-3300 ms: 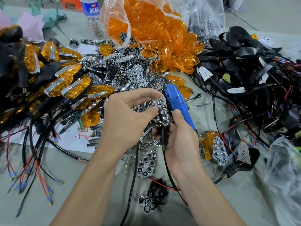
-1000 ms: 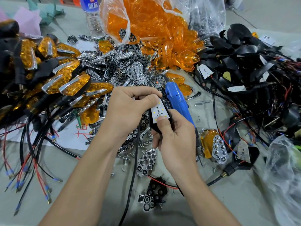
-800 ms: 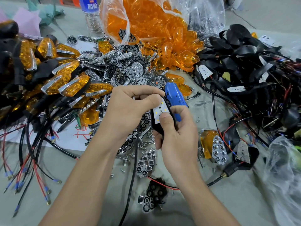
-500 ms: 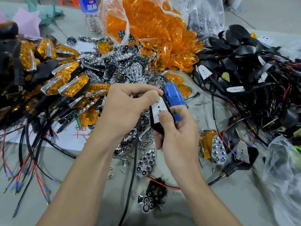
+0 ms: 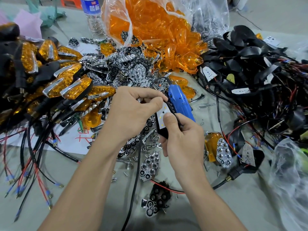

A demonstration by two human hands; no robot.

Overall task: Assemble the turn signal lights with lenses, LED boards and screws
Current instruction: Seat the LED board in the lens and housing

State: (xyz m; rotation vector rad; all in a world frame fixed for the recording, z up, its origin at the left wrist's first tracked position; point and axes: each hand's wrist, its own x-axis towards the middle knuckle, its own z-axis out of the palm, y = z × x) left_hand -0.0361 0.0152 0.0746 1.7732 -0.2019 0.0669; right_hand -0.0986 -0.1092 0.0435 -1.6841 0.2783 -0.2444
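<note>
Fig. Person's upper limbs, head view. Left hand point(image 5: 131, 112) and right hand point(image 5: 181, 139) are bare. Left forearm point(image 5: 86, 180) and right forearm point(image 5: 208, 197) are uncovered down to the lower frame edge. Knuckle creases line the backs of both hands. The right thumb point(image 5: 168, 119) bears a short-cut nail.

Our right grip point(image 5: 181, 139) hid the lower end of the screwdriver point(image 5: 180, 102); the bottle point(image 5: 93, 15) ran past the top edge.
</note>
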